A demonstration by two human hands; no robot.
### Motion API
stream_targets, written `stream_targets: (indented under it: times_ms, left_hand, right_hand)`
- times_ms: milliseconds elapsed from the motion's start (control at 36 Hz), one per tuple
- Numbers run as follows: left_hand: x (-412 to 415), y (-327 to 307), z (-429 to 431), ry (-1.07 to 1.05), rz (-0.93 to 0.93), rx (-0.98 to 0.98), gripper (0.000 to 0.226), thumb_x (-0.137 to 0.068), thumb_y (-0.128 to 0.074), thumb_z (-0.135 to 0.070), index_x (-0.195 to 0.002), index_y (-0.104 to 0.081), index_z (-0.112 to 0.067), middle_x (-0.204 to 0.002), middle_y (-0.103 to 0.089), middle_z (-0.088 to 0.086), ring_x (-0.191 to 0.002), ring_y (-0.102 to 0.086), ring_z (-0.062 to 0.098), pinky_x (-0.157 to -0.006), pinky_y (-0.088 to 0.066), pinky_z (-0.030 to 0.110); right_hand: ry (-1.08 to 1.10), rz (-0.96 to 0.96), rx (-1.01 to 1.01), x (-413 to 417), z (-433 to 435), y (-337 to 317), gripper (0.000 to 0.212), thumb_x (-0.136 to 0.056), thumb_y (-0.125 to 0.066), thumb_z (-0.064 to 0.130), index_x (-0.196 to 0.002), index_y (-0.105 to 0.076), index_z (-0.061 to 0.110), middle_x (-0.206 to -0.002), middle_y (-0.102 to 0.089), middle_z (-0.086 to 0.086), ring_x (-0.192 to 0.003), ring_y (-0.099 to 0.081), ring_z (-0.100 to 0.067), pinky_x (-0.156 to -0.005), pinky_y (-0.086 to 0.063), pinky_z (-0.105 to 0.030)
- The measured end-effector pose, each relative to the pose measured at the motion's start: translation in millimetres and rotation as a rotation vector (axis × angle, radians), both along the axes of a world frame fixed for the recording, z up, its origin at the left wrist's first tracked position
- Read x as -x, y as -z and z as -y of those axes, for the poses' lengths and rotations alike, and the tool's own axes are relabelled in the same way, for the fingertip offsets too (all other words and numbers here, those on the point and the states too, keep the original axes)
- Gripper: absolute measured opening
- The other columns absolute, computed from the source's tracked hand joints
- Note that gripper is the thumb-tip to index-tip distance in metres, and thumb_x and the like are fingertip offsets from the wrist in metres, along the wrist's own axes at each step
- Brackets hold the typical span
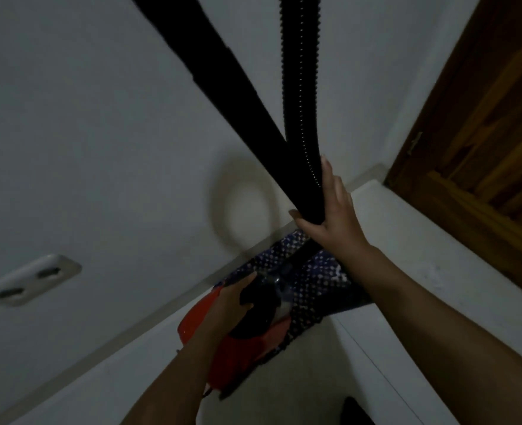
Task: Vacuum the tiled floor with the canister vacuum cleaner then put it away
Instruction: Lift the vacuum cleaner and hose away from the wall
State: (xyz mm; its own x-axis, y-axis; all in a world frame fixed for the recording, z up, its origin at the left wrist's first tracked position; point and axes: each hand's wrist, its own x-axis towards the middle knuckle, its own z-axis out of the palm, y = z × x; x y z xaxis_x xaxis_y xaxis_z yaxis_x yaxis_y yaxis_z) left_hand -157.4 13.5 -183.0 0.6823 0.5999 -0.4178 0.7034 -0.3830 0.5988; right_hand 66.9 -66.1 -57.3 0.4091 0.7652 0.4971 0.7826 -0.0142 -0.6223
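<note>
Right hand [330, 210], thumb and fingers clasping the black hose [299, 87] just above the red vacuum [241, 351], left hand [229, 308] gripping the vacuum's black handle [253, 302], dotted blue cloth [308, 302] behind the vacuum, socket [29, 280] to its left, wooden door [483, 133] to its upper right.

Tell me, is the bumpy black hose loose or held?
Held: the right hand grips the black ribbed plastic hose together with the black rigid wand beside it.

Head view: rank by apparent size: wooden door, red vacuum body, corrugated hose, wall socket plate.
1. wooden door
2. red vacuum body and corrugated hose: roughly alike, the hose longer but thin, so unranked
3. wall socket plate, smallest
</note>
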Motion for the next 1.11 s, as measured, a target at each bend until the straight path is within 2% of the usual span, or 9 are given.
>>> stream_targets:
  times_ms: [83,167,333,444,639,778,861,972,1111]
  left_hand:
    - [18.8,-58.6,14.7,0.027,0.043,0.004,0.07,-0.085,-0.059,0.002,-0.146,-0.031,-0.021,-0.137,-0.054,0.009,-0.117,-0.056,0.021,-0.08,-0.038,0.009]
    - [40.3,-107.3,28.0,0.017,0.112,0.017,0.073,-0.079,-0.061,0.008,-0.143,-0.037,-0.016,-0.134,-0.056,0.01,-0.112,-0.055,0.015,-0.081,-0.036,0.002]
    - [95.6,-176.9,61.8,-0.009,0.199,0.021,0.075,-0.076,-0.063,0.004,-0.141,-0.042,-0.028,-0.138,-0.053,0.003,-0.127,-0.05,0.021,-0.108,-0.041,0.035]
    - [146.4,-204.7,91.8,-0.025,0.25,-0.04,0.072,-0.075,-0.065,0.008,-0.139,-0.045,-0.018,-0.14,-0.051,0.006,-0.13,-0.046,0.02,-0.108,-0.035,0.024]
    - [242.5,-222.7,148.5,-0.116,0.246,-0.034,0.067,-0.081,-0.062,0.007,-0.141,-0.043,-0.016,-0.14,-0.051,0.005,-0.128,-0.046,0.017,-0.092,-0.031,0.008]
    - [319.4,-222.2,181.2,-0.136,0.204,-0.019,0.066,-0.08,-0.063,0.007,-0.139,-0.045,-0.015,-0.138,-0.052,0.006,-0.129,-0.046,0.019,-0.098,-0.031,0.015]
    - [362.8,-212.0,194.3,-0.176,0.165,0.017,0.065,-0.08,-0.062,0.007,-0.139,-0.045,-0.015,-0.139,-0.051,0.006,-0.13,-0.045,0.02,-0.101,-0.033,0.018]
    - [417.2,-192.1,203.5,-0.202,0.16,0.069,0.064,-0.078,-0.06,0.008,-0.134,-0.05,-0.022,-0.126,-0.056,-0.007,-0.124,-0.052,0.017,-0.103,-0.042,0.027]
    - [471.8,-155.9,202.6,-0.233,0.165,0.099,0.064,-0.079,-0.058,0.008,-0.132,-0.051,-0.027,-0.123,-0.061,-0.005,-0.118,-0.055,0.013,-0.098,-0.045,0.023]
  right_hand:
    - [0.064,-0.015,-0.011,20.3,20.6,-62.9,0.092,-0.08,-0.057,0.052,-0.146,0.005,0.035,-0.118,-0.05,-0.018,-0.104,-0.052,-0.029,-0.09,-0.046,-0.049]
    - [0.096,-0.011,-0.026,42.9,41.1,-114.4,0.092,-0.08,-0.057,0.052,-0.147,0.003,0.033,-0.119,-0.048,-0.016,-0.105,-0.05,-0.027,-0.092,-0.045,-0.049]
    - [0.12,0.045,-0.04,98.7,82.3,-186.3,0.091,-0.079,-0.057,0.052,-0.148,-0.001,0.031,-0.12,-0.049,-0.018,-0.106,-0.051,-0.03,-0.09,-0.045,-0.054]
    - [0.103,0.119,-0.053,150.3,115.9,-208.2,0.091,-0.078,-0.057,0.051,-0.147,0.0,0.035,-0.117,-0.051,-0.021,-0.102,-0.053,-0.034,-0.085,-0.047,-0.051]
    - [0.04,0.167,-0.074,245.3,171.1,-207.7,0.09,-0.078,-0.059,0.049,-0.145,-0.001,0.039,-0.117,-0.051,-0.021,-0.103,-0.049,-0.031,-0.085,-0.04,-0.045]
    - [0.008,0.144,-0.067,305.7,191.7,-192.0,0.1,-0.077,-0.062,0.046,-0.148,0.009,0.05,-0.116,-0.052,-0.021,-0.104,-0.049,-0.03,-0.084,-0.035,-0.039]
    - [-0.018,0.106,-0.041,339.4,193.3,-179.8,0.1,-0.075,-0.071,0.037,-0.148,-0.002,0.041,-0.115,-0.052,-0.024,-0.102,-0.053,-0.035,-0.086,-0.043,-0.048]
    - [-0.042,0.039,-0.001,390.2,193.6,-157.9,0.108,-0.073,-0.074,0.031,-0.148,0.002,0.047,-0.113,-0.051,-0.023,-0.1,-0.051,-0.032,-0.085,-0.044,-0.05]
    - [-0.061,-0.009,0.022,447.2,182.9,-126.0,0.089,-0.076,-0.061,0.043,-0.147,-0.011,0.03,-0.114,-0.051,-0.026,-0.098,-0.055,-0.04,-0.082,-0.049,-0.056]
